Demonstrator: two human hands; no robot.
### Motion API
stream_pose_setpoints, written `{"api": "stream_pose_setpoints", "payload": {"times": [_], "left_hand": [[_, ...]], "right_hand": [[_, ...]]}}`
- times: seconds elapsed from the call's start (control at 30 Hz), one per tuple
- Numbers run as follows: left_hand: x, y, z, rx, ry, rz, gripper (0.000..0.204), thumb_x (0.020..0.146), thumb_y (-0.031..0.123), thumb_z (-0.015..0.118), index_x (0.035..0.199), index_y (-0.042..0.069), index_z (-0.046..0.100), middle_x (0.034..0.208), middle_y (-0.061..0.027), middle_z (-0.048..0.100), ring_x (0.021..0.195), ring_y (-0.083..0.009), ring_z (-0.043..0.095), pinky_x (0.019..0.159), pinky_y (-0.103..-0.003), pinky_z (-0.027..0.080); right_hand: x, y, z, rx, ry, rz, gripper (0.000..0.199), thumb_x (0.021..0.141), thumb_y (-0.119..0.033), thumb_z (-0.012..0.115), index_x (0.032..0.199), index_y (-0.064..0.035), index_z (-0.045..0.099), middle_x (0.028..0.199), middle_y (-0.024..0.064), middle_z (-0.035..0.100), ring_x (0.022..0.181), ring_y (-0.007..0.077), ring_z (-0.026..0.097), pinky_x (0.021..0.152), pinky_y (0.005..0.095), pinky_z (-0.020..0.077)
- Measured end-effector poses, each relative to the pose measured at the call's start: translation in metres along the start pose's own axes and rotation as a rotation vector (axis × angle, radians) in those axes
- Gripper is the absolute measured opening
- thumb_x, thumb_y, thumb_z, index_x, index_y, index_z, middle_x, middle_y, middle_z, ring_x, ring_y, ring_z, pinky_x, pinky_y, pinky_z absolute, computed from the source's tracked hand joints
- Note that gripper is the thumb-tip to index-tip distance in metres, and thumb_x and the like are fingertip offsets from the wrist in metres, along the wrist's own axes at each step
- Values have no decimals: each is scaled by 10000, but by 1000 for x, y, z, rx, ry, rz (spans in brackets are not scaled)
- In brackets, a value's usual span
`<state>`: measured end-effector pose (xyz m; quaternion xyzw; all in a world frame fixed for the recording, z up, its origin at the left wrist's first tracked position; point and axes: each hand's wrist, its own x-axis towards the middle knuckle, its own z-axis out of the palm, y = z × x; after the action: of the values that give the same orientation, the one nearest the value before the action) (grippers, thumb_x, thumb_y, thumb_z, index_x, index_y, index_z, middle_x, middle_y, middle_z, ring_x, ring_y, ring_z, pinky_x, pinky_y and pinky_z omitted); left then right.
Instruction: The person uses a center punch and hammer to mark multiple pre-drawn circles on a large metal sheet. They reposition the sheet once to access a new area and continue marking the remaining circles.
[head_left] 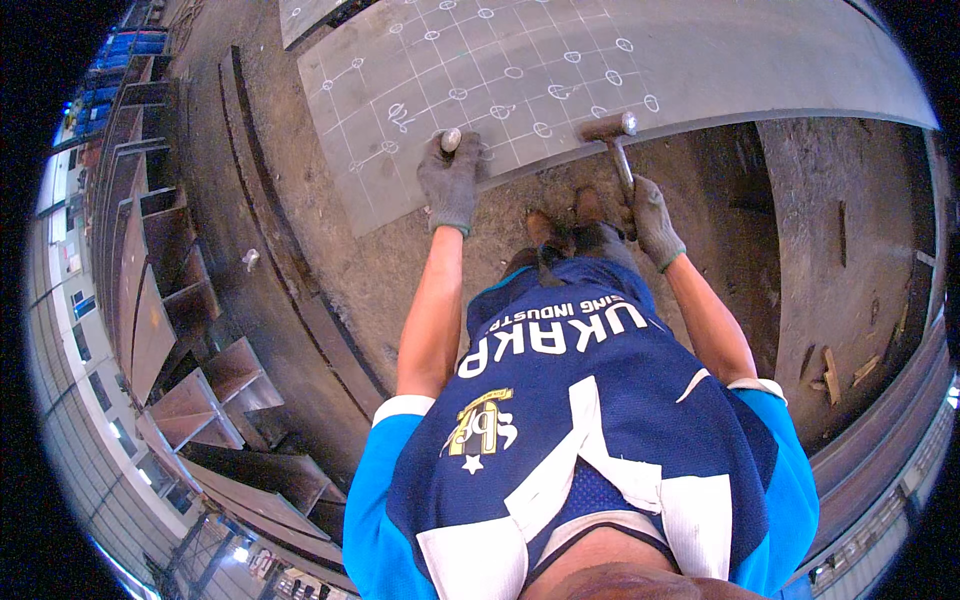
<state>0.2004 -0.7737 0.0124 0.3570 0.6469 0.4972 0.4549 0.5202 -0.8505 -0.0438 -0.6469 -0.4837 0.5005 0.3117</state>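
Note:
A grey metal plate (720,60) lies in front of me, marked with a white grid and small white circles. My left hand (450,190), in a grey glove, is closed around a short metal punch at the plate's near left part. Only the punch's round shiny end (451,139) shows above my fist; its tip is hidden. My right hand (655,220), gloved too, grips the handle of a hammer (607,127). The hammer's head is over the near edge of the plate, right of my left hand. Whether it touches the plate I cannot tell.
My boots (560,218) stand on the dirt floor by the plate's near edge. Long steel beams (265,190) run along the floor to the left, with welded steel sections (200,410) beyond them. Wood scraps (832,375) lie at the right.

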Motion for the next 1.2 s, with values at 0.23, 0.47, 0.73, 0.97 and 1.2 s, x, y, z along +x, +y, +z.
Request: {"api": "stream_pose_setpoints", "payload": {"times": [0.23, 0.47, 0.73, 0.97, 1.2], "left_hand": [[0, -2, 4, -6, 59, 18, 208, 954, 173, 799, 1073, 41, 691, 876, 1, 707, 720, -83, 639, 613, -270, 532], [-1, -7, 3, -15, 95, -11, 224, 948, 180, 804, 1076, 33, 692, 860, 4, 697, 708, -80, 619, 606, -270, 516], [7, -16, -1, 88, 80, 59, 260, 931, 204, 819, 1076, 22, 703, 859, 1, 703, 749, -82, 617, 657, -290, 528], [8, -19, -4, 122, 79, 61, 251, 922, 225, 822, 1042, 30, 718, 862, -13, 718, 777, -89, 618, 701, -299, 534], [9, -33, -4, 75, 82, 138, 292, 911, 250, 826, 1057, 30, 701, 905, -51, 740, 804, -132, 655, 741, -339, 543]], "right_hand": [[-4, -13, 0, 102, -28, 147, 499, 1107, -546, 356, 883, -134, 529, 657, -17, 456, 492, 113, 432, 418, 315, 351], [1, -3, -1, 49, -21, 85, 469, 1109, -522, 374, 888, -138, 526, 649, -21, 468, 474, 108, 422, 414, 316, 354], [9, 26, -5, -15, -10, 35, 488, 1109, -534, 373, 882, -126, 513, 686, -11, 478, 496, 110, 423, 422, 315, 352], [2, -11, -12, -37, -105, 48, 395, 1094, -452, 459, 959, -99, 574, 727, 3, 495, 559, 134, 501, 468, 337, 408], [10, -73, 13, -410, -227, -395, 471, 1075, -435, 470, 1151, -20, 677, 1057, 239, 721, 1015, 426, 682, 857, 466, 512]]}}
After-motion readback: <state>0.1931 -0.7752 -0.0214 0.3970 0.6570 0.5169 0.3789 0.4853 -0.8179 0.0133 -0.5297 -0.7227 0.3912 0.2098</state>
